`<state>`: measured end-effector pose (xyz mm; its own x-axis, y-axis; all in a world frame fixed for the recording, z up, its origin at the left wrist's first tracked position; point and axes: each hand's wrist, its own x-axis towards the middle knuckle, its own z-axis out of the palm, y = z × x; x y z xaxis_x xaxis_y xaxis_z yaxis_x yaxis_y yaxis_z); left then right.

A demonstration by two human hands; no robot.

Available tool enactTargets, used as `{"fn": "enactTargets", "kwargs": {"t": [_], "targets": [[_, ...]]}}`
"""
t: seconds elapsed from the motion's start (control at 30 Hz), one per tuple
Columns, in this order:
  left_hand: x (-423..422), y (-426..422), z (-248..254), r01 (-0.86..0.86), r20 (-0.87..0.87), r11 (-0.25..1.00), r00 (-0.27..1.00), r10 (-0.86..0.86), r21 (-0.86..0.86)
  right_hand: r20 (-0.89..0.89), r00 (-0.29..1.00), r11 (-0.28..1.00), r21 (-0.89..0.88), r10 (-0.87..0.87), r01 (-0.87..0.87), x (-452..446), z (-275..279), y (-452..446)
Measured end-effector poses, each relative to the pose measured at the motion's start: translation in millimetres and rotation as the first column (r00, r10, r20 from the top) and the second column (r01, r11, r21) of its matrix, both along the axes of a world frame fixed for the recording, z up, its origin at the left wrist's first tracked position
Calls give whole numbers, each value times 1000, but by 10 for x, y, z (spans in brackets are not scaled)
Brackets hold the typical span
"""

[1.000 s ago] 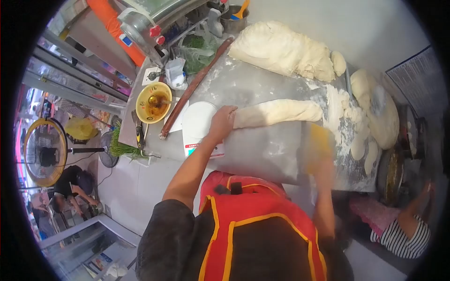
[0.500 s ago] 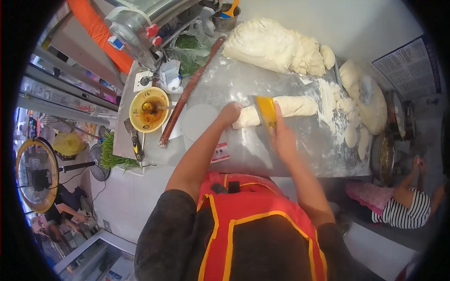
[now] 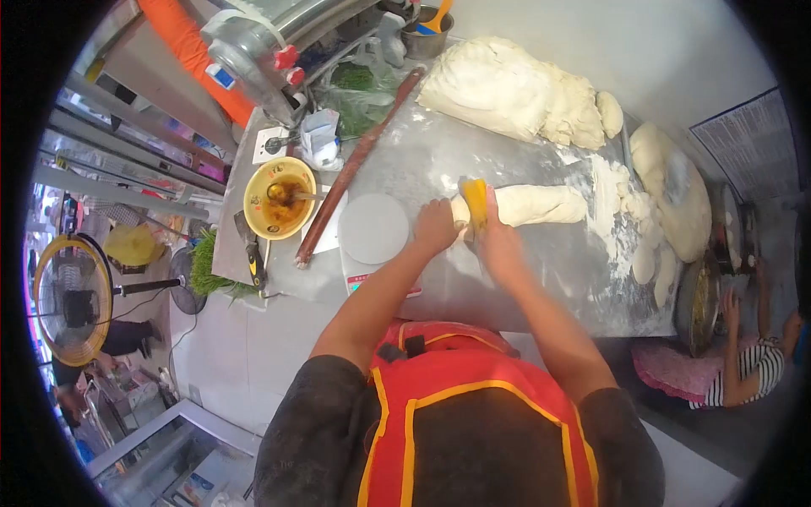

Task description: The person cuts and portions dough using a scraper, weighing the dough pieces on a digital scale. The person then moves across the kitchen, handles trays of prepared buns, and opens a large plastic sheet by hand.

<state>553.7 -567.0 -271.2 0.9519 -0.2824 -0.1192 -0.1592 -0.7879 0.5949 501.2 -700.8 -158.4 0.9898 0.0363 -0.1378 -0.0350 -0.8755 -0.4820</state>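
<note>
A long roll of white dough (image 3: 541, 204) lies across the metal worktop (image 3: 456, 287). My right hand (image 3: 500, 247) is closed on a dough scraper (image 3: 476, 201) with a yellow handle, standing upright across the left part of the roll. Its lower edge is hidden by my fingers. Close by on the left, my left hand (image 3: 435, 226) has its fingers curled against the dough end, and a little dough shows between that hand and the scraper. Beside my left hand is a kitchen scale (image 3: 373, 230) with a round pale plate.
A big dough mass (image 3: 515, 89) sits at the back, with flour and smaller dough pieces (image 3: 646, 245) to the right. A rolling pin (image 3: 359, 160), a yellow bowl (image 3: 251, 203) of sauce and bagged greens (image 3: 359, 80) are left. Another person's striped sleeve (image 3: 764, 376) shows far right.
The whole view has shifted slightly. My right hand has brought the scraper leftward along the roll, closer to my left hand. Less dough shows left of the scraper. The scale's display is more visible.
</note>
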Motion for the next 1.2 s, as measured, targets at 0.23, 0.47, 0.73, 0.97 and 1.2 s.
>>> {"fn": "enactTargets", "kwargs": {"t": [0.23,0.47,0.73,0.97,1.2], "targets": [[-232,305,352,-181,127,931,965,231,-316,-60,996,998,-27,-61,60,114,-143,-25],[-252,1503,799,-320,-143,933,944,299,-165,-65,996,998,-36,-59,57,124,-170,-34],[-468,1762,714,-416,88,875,890,448,-249,-86,994,997,-43,-64,61,117,-128,-11],[-759,1838,879,-468,-9,874,882,471,-134,119,993,993,117,-7,-8,44,-195,-158],[-870,1795,576,-535,-78,810,842,533,-242,-11,983,974,143,181,-177,-248,709,84]]}}
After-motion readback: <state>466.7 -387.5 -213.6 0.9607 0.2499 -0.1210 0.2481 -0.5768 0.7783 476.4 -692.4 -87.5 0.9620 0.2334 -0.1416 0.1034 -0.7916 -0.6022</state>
